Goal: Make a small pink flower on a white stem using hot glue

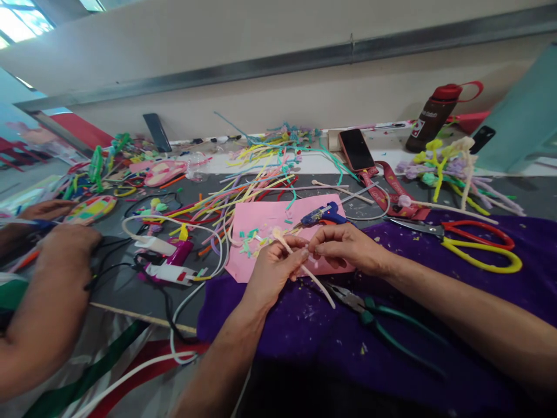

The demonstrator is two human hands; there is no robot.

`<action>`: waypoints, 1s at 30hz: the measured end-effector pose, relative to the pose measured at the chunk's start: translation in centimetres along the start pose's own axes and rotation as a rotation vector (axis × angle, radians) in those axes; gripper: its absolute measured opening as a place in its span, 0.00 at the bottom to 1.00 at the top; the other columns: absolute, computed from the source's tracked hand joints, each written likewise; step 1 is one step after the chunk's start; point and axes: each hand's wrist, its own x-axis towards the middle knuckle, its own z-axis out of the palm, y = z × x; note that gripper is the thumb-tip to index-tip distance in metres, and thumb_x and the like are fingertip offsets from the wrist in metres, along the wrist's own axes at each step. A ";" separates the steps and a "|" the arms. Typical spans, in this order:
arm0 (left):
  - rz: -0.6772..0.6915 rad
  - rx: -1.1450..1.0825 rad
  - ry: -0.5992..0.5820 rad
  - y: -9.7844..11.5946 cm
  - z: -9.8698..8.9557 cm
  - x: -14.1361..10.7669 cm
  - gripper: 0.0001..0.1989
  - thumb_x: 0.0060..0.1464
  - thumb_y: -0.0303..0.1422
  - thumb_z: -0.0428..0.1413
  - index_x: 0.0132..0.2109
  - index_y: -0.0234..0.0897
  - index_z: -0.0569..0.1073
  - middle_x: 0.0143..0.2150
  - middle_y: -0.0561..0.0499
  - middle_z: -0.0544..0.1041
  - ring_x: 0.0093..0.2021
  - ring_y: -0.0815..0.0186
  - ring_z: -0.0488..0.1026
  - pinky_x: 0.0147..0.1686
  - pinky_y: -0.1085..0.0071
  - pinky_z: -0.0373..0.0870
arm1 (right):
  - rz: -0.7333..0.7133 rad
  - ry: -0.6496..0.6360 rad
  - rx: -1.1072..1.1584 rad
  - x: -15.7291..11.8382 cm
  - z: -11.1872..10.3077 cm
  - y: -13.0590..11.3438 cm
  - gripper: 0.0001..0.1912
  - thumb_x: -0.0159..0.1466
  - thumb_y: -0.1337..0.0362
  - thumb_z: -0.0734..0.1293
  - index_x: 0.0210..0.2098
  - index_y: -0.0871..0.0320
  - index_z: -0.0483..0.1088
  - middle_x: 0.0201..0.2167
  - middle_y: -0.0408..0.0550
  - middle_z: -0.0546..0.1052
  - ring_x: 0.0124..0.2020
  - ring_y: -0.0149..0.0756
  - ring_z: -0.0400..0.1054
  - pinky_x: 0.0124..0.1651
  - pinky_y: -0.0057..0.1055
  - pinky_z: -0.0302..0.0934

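My left hand (277, 266) is closed around a cream pipe cleaner (319, 285), which slants down to the right and has a rounded tip at its upper end. Thumb and fingers of my right hand (343, 247) pinch together close to the left fingertips; what they hold, perhaps a small pinkish bit, is too small to name. Beneath both hands lies a pink sheet (256, 215) strewn with green and yellow scraps. Just behind my right hand rests a blue glue gun (319, 215). Green-handled pliers (369, 310) lie on the purple cloth (304, 348) below my hands.
Red-and-yellow scissors (461, 235) lie to the right. Loose pipe cleaners (256, 186) spread behind the sheet, near a phone (357, 150) and a bottle (435, 116). A power strip (174, 255) with cables sits left, beside another person's arm (56, 284).
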 end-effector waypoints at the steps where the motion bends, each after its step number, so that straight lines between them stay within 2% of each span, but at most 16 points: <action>1: 0.004 -0.008 0.008 0.0 0.0 0.0 0.10 0.45 0.34 0.61 0.34 0.35 0.72 0.21 0.57 0.70 0.16 0.77 0.62 0.15 0.80 0.58 | -0.003 0.001 -0.001 0.0 0.1 0.0 0.06 0.56 0.64 0.65 0.29 0.61 0.70 0.20 0.38 0.66 0.16 0.21 0.56 0.18 0.20 0.50; 4: -0.007 -0.049 0.012 0.0 -0.1 0.0 0.09 0.45 0.34 0.61 0.32 0.34 0.70 0.21 0.57 0.70 0.16 0.78 0.61 0.15 0.81 0.58 | -0.018 0.054 0.005 0.0 0.0 -0.1 0.06 0.55 0.65 0.65 0.30 0.61 0.71 0.21 0.39 0.69 0.16 0.21 0.56 0.18 0.21 0.51; 9: -0.097 -0.202 -0.017 0.2 -0.5 0.3 0.10 0.45 0.34 0.61 0.33 0.35 0.69 0.21 0.59 0.70 0.14 0.79 0.61 0.13 0.83 0.56 | -0.040 0.310 0.040 0.4 -0.8 -0.1 0.08 0.55 0.61 0.66 0.27 0.61 0.69 0.19 0.40 0.69 0.15 0.21 0.57 0.16 0.20 0.48; 12: -0.110 -0.230 -0.015 0.4 -0.6 0.4 0.09 0.45 0.34 0.61 0.33 0.35 0.69 0.21 0.58 0.69 0.14 0.79 0.61 0.12 0.83 0.56 | -0.020 0.368 0.027 0.6 -1.1 0.0 0.08 0.55 0.61 0.65 0.27 0.61 0.69 0.19 0.40 0.69 0.14 0.21 0.57 0.14 0.20 0.47; 17: -0.119 -0.210 -0.010 0.6 -0.5 0.2 0.09 0.45 0.34 0.60 0.33 0.34 0.70 0.21 0.58 0.70 0.14 0.79 0.61 0.12 0.83 0.56 | 0.021 0.281 -0.024 0.7 -0.8 0.2 0.09 0.56 0.61 0.65 0.26 0.61 0.69 0.17 0.38 0.67 0.14 0.21 0.57 0.15 0.19 0.48; 22: -0.103 -0.200 -0.003 0.7 -0.2 0.1 0.08 0.46 0.33 0.60 0.32 0.34 0.70 0.20 0.58 0.70 0.14 0.79 0.61 0.12 0.83 0.56 | 0.028 0.082 -0.025 0.4 0.9 0.6 0.09 0.55 0.65 0.67 0.36 0.60 0.71 0.28 0.41 0.72 0.21 0.23 0.64 0.21 0.19 0.56; 24: -0.095 -0.199 -0.003 0.7 -0.1 0.1 0.08 0.45 0.33 0.60 0.32 0.34 0.70 0.19 0.58 0.70 0.14 0.79 0.61 0.12 0.83 0.56 | 0.036 0.065 0.002 0.3 1.5 1.0 0.09 0.54 0.66 0.68 0.35 0.60 0.70 0.27 0.40 0.72 0.22 0.23 0.64 0.23 0.20 0.58; 26: -0.096 -0.189 -0.004 0.6 0.0 0.0 0.08 0.45 0.33 0.60 0.31 0.34 0.70 0.19 0.58 0.70 0.14 0.79 0.61 0.12 0.83 0.56 | 0.037 0.078 0.028 0.2 1.8 1.3 0.06 0.55 0.65 0.67 0.32 0.60 0.68 0.22 0.38 0.70 0.19 0.23 0.63 0.21 0.20 0.57; 30: -0.090 -0.205 0.021 0.5 -0.1 0.1 0.09 0.45 0.33 0.60 0.32 0.34 0.70 0.20 0.58 0.70 0.14 0.79 0.61 0.12 0.83 0.55 | 0.006 0.101 0.011 0.4 1.3 1.3 0.06 0.56 0.65 0.66 0.25 0.61 0.67 0.17 0.36 0.67 0.16 0.21 0.60 0.18 0.19 0.53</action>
